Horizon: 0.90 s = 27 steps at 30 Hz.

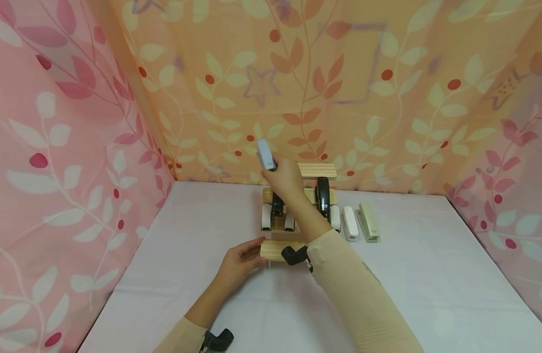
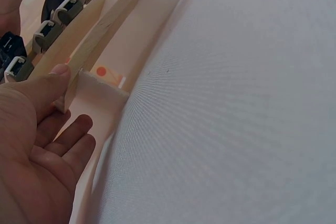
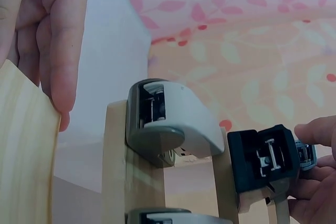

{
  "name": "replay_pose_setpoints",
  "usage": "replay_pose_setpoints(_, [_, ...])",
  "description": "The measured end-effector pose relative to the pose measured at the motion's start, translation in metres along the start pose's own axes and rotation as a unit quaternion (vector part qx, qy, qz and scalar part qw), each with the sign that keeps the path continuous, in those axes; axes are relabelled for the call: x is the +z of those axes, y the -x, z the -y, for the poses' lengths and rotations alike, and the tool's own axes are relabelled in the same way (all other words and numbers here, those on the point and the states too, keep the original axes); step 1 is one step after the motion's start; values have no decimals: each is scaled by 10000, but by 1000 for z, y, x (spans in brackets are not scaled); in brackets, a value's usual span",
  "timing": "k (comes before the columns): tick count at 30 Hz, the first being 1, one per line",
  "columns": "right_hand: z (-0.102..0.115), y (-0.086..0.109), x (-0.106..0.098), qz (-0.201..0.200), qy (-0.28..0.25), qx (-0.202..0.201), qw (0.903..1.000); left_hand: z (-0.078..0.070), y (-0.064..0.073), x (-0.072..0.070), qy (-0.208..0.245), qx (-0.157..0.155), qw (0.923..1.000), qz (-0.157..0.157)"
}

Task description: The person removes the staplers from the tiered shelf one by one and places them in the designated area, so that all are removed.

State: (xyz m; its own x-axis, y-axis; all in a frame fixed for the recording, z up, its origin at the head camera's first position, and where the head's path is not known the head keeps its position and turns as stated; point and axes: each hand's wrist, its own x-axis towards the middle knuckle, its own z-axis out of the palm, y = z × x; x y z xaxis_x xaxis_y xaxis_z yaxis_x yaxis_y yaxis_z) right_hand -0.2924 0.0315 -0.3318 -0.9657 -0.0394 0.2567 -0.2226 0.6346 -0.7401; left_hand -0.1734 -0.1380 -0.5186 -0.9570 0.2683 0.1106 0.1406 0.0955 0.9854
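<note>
My right hand [image 1: 285, 180] grips a pale blue stapler [image 1: 265, 154], raised over the back left of a tiered wooden rack [image 1: 317, 170]. In the right wrist view only the stapler's end [image 3: 306, 153] shows beyond the fingers. The left hand [image 1: 239, 260] pinches the left end of the rack's front step [image 1: 273, 250], thumb above and fingers below. White staplers [image 1: 266, 217] stand on the step behind. Higher up sit black staplers [image 1: 323, 196], one partly covered by my right arm. That arm also hides part of the rack's middle.
A white stapler [image 1: 350, 224] and a pale green stapler [image 1: 368, 223] lie on the white-covered table [image 1: 430, 274], right of the rack. Patterned curtains [image 1: 235, 88] hang behind and at both sides. Black wrist cameras [image 1: 295, 255] sit on both sleeves.
</note>
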Motion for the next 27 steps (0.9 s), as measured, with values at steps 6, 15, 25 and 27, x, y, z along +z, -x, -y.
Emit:
replay_pose_setpoints(6, [-2,-2,-2,-101,-337,-129,9993,0,0,-2,-33,33,10000,-13])
replay_pose_setpoints(15, [0,0,-12,-217,-497,63,9985,0,0,-2,-114,9,9999,-5])
replay_pose_setpoints(25, [13,14,-42,-292,-821,-396,9954,0,2,-1,-196,65,9998,-17])
replay_pose_setpoints(27, [13,18,-49,-269,-873,-411,9950,2,2,-1,-206,38,9998,-15])
